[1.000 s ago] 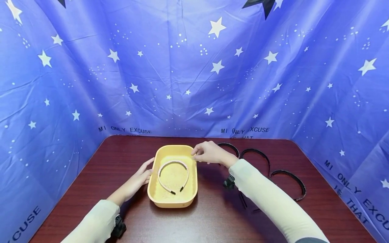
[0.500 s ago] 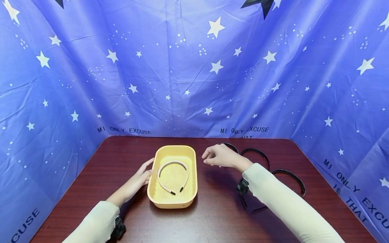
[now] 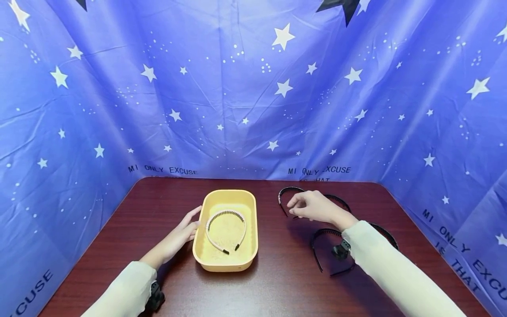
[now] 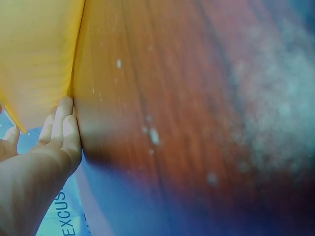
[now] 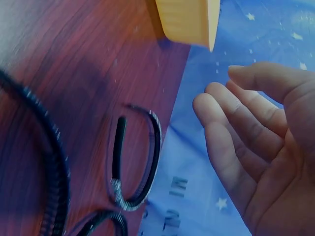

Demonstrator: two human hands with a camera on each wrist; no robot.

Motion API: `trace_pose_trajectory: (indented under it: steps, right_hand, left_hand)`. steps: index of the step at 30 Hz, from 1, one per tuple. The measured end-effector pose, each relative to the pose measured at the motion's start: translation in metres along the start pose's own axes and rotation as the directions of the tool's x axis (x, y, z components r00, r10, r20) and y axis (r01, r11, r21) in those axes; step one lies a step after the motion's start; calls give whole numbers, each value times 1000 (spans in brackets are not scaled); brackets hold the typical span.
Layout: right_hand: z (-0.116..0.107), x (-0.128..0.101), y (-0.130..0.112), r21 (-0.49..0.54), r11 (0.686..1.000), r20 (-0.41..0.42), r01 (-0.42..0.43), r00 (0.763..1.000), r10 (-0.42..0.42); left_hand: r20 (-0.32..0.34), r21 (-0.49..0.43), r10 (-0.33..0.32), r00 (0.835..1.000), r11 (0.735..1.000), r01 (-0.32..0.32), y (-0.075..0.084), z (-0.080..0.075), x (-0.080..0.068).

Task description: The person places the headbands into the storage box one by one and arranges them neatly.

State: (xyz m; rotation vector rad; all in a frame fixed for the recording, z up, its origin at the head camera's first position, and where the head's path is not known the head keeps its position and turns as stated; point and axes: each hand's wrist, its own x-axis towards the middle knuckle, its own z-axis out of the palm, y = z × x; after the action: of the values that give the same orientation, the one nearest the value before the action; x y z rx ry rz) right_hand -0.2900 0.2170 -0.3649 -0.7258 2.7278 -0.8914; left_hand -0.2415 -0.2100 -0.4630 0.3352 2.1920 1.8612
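A yellow plastic tub (image 3: 225, 267) stands on the table with a pale pink headband (image 3: 225, 211) lying in it, its ends dark. My left hand (image 3: 174, 241) rests against the tub's left side. In the left wrist view its fingers (image 4: 58, 120) lie fairly straight along the yellow wall. To the right of the tub my right hand (image 3: 317, 208) hovers with loosely bent fingers, holding nothing. Nearest to it is a black headband (image 3: 291, 189) with a silvery stretch, partly hidden by the hand. In the right wrist view this headband (image 5: 156, 142) lies below the hand, apart from the fingers.
More black headbands lie on the right: one behind my right hand (image 3: 339, 200), one under my wrist (image 3: 314, 242), and one partly covered by my sleeve (image 3: 386, 233). A blue star-patterned cloth (image 3: 237, 97) hangs around the dark wooden table (image 3: 166, 193).
My right hand has left the tub's right rim and moved right, over to the black headbands. The left hand, tub and pink headband stay put.
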Motion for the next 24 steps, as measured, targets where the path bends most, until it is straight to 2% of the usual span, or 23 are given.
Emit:
trace_pose_trajectory:
  steps: [4, 14, 24]
  right_hand:
    - [-7, -11, 14, -9, 999, -43, -32, 999, 31]
    - [-13, -46, 51, 42, 994, -85, -102, 991, 106]
    - [-16, -82, 70, 72, 988, -125, -137, 982, 145]
  left_hand:
    - [-1, 3, -1, 1000, 1000, 1, -1, 0, 1]
    - [1, 0, -16, 1000, 1000, 16, 1, 0, 0]
    - [0, -5, 2, 1000, 1000, -2, 1, 0, -1]
